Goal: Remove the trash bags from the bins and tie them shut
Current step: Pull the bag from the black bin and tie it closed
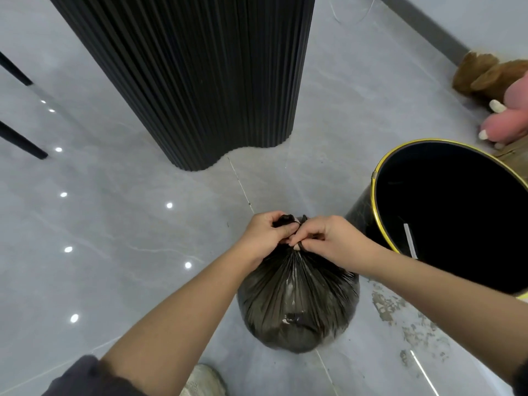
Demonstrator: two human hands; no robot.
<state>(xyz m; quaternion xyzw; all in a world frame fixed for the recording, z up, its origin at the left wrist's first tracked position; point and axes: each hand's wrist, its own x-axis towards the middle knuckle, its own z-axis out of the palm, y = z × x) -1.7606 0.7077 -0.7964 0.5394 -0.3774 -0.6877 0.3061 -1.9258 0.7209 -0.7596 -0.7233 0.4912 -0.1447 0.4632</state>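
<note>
Grey shiny floor (128,224), with a full black trash bag (297,304) sitting on it beside the black bin (368,212) with the yellow rim.

Both hands met at the bag's bunched top: the left hand (265,235) gripped the black plastic, and the right hand (328,238) pinched it with curled fingers.

Floor (114,224): grey glossy tiles, debris flecks at right.
Column (200,67): black, fluted, standing on the floor.
Brown plush toy (483,72): far right, touching pink plush toy (511,121).
Furniture legs (20,141): black, left edge.
</note>
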